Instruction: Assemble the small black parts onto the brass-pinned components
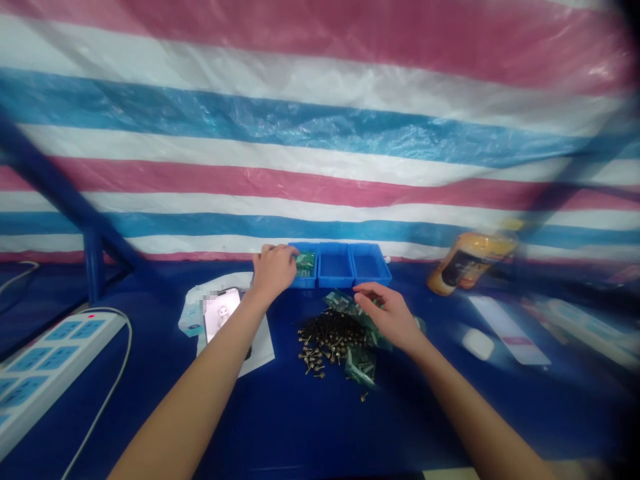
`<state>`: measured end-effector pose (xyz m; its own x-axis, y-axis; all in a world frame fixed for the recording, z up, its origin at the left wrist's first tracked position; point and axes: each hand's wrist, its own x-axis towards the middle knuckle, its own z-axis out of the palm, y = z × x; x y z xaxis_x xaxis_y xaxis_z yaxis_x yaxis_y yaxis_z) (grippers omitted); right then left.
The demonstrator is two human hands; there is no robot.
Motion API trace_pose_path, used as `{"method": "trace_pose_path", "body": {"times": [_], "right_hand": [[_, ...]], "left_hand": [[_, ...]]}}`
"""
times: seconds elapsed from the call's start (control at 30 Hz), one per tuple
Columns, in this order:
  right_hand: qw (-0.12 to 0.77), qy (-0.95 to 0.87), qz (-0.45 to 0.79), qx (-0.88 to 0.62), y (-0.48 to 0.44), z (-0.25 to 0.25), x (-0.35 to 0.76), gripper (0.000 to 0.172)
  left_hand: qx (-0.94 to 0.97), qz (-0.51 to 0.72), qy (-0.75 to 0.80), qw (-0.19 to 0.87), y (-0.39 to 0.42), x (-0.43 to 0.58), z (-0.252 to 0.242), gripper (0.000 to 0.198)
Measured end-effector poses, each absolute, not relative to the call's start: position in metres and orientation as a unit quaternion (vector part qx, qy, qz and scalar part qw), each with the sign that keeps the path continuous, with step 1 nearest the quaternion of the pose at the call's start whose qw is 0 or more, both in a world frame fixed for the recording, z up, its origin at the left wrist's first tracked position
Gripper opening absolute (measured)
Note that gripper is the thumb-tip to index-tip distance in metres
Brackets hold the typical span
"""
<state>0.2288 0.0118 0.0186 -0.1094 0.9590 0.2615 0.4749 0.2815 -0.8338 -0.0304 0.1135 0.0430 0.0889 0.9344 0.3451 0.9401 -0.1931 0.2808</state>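
A row of three blue plastic bins stands at the back of the blue tabletop (270, 427). My left hand (273, 271) is at the left bin (303, 283), its fingertips by a green circuit board (305, 263) lying there. Whether it grips that board I cannot tell. The middle bin (336, 267) and right bin (369, 265) show only blue floors. My right hand (389, 317) hovers, fingers apart, over small plastic bags of green boards (360, 365). Beside them lies a heap of dark screws with brass-coloured ends (327, 340).
A smartphone (221, 313) rests on white paper to the left. Further left lie a white power strip (45, 373) and its cable. To the right are a toppled jar (470, 263) and a white computer mouse (477, 344). A striped plastic sheet (320, 133) hangs behind.
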Motion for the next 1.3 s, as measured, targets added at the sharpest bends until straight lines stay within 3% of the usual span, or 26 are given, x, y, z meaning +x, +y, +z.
{"method": "trace_pose_path", "body": {"times": [0.17, 0.47, 0.63, 0.73, 0.9, 1.0, 1.17, 1.3], "right_hand": [[0.334, -0.751, 0.139, -0.552, 0.016, 0.015, 0.233, 0.023], [0.308, -0.760, 0.120, -0.560, 0.015, 0.018, 0.232, 0.024], [0.266, -0.754, 0.049, -0.599, 0.012, 0.012, 0.233, 0.022], [0.234, -0.759, 0.024, -0.607, 0.014, 0.008, 0.232, 0.025], [0.215, -0.781, 0.029, -0.585, 0.021, 0.009, 0.218, 0.027], [0.172, -0.804, 0.011, -0.569, 0.027, 0.012, 0.203, 0.031], [0.107, -0.815, -0.018, -0.569, 0.034, 0.015, 0.185, 0.028], [0.118, -0.806, -0.031, -0.579, 0.035, 0.013, 0.183, 0.022]], "left_hand": [[-0.795, -0.132, -0.592, -0.014, 0.130, -0.019, 0.036, 0.035], [-0.787, -0.068, -0.614, 0.009, 0.153, -0.023, 0.040, 0.029], [-0.809, -0.064, -0.584, 0.014, 0.158, -0.022, 0.038, 0.040], [-0.812, -0.064, -0.580, 0.017, 0.157, -0.018, 0.039, 0.034], [-0.795, -0.143, -0.587, 0.061, 0.129, -0.008, 0.053, 0.039], [-0.781, -0.265, -0.558, 0.090, 0.094, -0.002, 0.059, 0.035], [-0.791, -0.355, -0.498, 0.002, 0.042, 0.003, 0.043, 0.028], [-0.765, -0.389, -0.506, -0.082, 0.027, 0.001, 0.018, 0.023]]}}
